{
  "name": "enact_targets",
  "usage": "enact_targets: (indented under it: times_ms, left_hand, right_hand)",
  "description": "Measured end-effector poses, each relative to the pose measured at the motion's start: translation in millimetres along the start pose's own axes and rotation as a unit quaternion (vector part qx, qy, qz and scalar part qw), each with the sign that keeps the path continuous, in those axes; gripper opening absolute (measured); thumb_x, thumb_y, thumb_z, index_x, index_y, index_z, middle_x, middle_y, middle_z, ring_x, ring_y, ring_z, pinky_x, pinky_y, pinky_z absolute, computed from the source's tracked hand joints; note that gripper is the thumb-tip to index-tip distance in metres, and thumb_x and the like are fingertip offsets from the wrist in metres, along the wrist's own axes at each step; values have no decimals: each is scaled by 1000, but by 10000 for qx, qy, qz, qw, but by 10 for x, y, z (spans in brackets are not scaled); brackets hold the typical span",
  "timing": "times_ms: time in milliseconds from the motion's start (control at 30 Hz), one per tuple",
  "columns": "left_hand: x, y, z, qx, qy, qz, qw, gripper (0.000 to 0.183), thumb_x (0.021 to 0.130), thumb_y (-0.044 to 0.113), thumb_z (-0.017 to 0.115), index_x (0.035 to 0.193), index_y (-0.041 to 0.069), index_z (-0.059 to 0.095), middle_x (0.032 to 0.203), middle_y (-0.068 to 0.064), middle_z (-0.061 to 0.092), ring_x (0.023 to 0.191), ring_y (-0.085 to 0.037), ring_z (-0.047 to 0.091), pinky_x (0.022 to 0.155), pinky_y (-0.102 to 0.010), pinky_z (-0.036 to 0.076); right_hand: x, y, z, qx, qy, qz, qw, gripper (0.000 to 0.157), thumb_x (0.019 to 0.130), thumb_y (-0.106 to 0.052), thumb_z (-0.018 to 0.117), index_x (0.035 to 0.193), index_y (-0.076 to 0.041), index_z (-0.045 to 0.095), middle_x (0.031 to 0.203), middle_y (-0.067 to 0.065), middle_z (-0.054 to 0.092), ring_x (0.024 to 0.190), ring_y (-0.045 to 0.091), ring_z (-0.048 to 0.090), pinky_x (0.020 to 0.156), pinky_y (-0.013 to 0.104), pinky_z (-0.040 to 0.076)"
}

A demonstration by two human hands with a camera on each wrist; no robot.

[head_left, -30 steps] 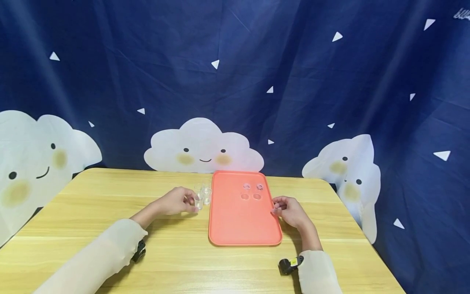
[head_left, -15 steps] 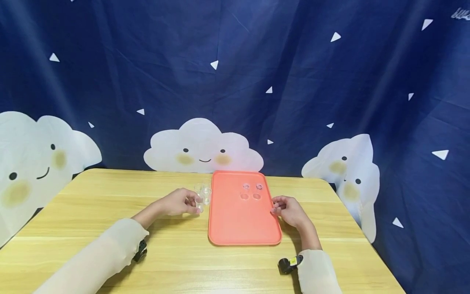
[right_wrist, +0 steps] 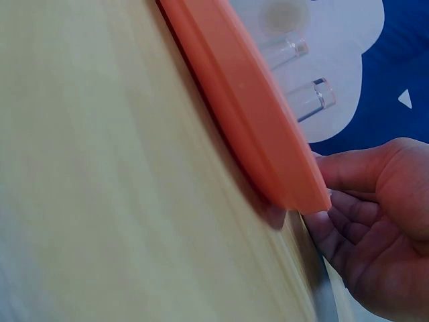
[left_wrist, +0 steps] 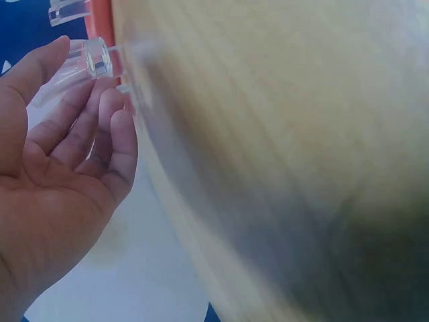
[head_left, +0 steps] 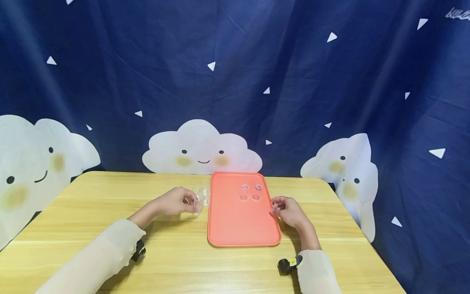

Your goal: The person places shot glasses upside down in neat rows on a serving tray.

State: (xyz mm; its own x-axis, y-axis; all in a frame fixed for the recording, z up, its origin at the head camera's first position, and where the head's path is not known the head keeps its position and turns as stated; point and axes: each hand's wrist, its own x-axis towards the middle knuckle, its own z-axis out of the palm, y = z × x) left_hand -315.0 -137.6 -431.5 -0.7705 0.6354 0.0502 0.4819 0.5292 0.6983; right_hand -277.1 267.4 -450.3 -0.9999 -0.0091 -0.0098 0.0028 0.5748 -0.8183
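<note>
- From my remote station, I saw only a small change over the last second: the left hand [head_left: 178, 201] had shifted slightly with its load, while the head view itself had drifted a touch.
- The flat, rounded-corner coral-red tray [head_left: 242, 228] had stayed put on the pale yellow wood-grain desk [head_left: 183, 265], and the two small clear tumblers [head_left: 258, 188] on its far half had not moved; they looked mouth down to me.
- I took that to mean the work had hardly advanced: the held cup was off the tray, just beyond its left edge, with the handling still in progress.
- In the left wrist view, the left hand's thumb and curled fingers pinched a small clear, thick-based cup [left_wrist: 80, 64], parted only by its width. Its base faced the desk, but I could not tell whether it touched down.
- At least one more clear glass-like cup [head_left: 206, 197] stood between that hand and the tray; see-through walls overlapped there, so I could not count them surely.
- The right hand [head_left: 290, 211] held the tray's right rim, thumb along the edge and fingers curled below, which I judged to be steadying it.
</note>
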Motion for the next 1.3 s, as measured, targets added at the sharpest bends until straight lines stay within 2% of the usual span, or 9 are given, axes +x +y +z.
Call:
enact_targets:
  times_ms: [167,400,500,733,900,1133,1300]
  left_hand:
    - [-37,47,-60,-201,-81,-47,9998,13,82,25,73,86,15,67,79,3,66,79,-16,62,72,-31,52]
    - [-46,60,-134,-675,-28,-155,9976,14,82,20,73,88,10,65,82,-4,67,78,-19,64,62,-38,56]
    - [-46,84,-166,-744,128,-150,9970,15,81,19,73,90,10,64,85,-4,67,81,-19,64,66,-37,56]
    - [-26,112,-218,-730,508,-199,9958,24,80,29,76,92,13,63,87,-1,67,87,-18,63,81,-35,51]
    - [12,124,-250,-792,733,-115,9941,22,83,29,73,96,13,64,89,-1,66,87,-19,62,81,-36,50]
    - [91,223,-276,-768,1251,87,9891,26,84,32,72,99,12,66,90,-2,64,87,-20,59,80,-36,48]
    - [176,287,-279,-697,1512,65,9860,30,84,33,71,104,11,67,89,-2,64,85,-20,58,79,-36,48]
  right_hand:
    - [-4,-4,-4,17,-4,-6,10000,31,82,1,68,112,0,62,89,7,61,78,20,55,69,29,49]
    - [-7,0,-2,-36,-3,-9,10000,31,82,1,67,113,0,62,89,7,61,79,20,55,70,29,49]
    - [-4,7,-3,-51,-10,-17,10000,31,83,1,67,113,0,61,89,7,61,79,20,55,70,29,49]
    - [7,12,-3,-8,-20,-19,10000,31,83,1,68,113,0,62,90,8,61,79,20,55,69,29,49]
    - [7,-2,1,44,-38,-25,10000,32,83,1,68,114,0,62,90,8,61,79,21,56,70,29,49]
    - [2,-4,-2,52,-58,-23,10000,31,83,1,67,113,0,61,90,8,61,79,20,56,70,29,49]
    - [2,-5,-4,77,-59,-16,10000,31,83,2,67,113,1,61,90,9,61,79,21,55,70,29,49]
